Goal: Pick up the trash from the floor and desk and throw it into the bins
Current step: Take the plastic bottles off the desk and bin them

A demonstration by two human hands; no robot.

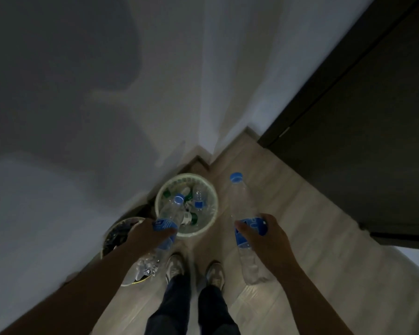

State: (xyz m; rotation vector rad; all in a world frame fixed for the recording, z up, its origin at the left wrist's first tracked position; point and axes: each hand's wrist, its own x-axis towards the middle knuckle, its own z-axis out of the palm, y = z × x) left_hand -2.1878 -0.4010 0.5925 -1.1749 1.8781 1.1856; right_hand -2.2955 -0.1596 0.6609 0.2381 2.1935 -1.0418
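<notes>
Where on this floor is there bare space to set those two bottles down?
Bare floor runs between the white basket bin and the dark door, right of the shoes. Crowded along the left wall: the basket holds bottles, a dark bin beside it.

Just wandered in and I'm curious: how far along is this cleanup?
Done: several bottles already lie in the pale bin. In hand: left hand grips the left bottle, right hand the right bottle. Left: dropping both in; other trash is out of view.
</notes>
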